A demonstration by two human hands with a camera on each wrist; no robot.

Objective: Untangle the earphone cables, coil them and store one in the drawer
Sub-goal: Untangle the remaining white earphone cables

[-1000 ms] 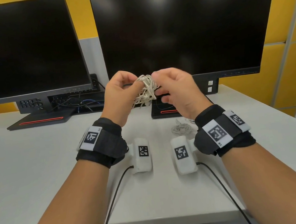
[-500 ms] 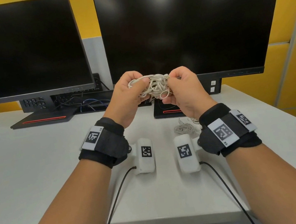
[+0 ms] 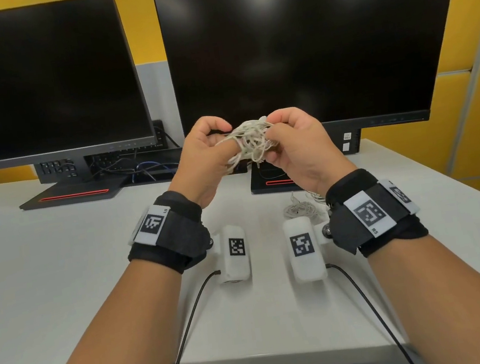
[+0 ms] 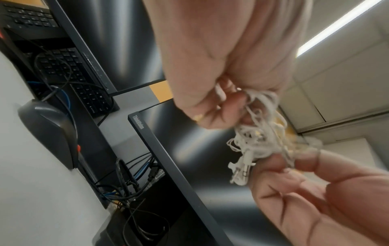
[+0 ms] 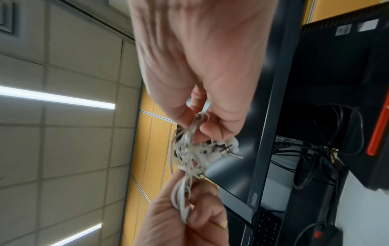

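Pinched from both sides: tangled white earphone cables [image 3: 250, 145], left hand [image 3: 205, 159] at 9 o'clock of the knot, right hand [image 3: 298, 146] at 3 o'clock, fingers curled into the strands, raised above the white desk [image 3: 45, 268]. Nearest, below the wrists: two white marker-tagged camera units [image 3: 234, 252] trailing black cords. Just past the right wrist, at 1 o'clock: second earphone bundle [image 3: 300, 209] lying loose on the desk. Beyond: red-striped monitor bases, loose wiring, two dark monitors [image 3: 306, 44], yellow wall [image 3: 465, 91].
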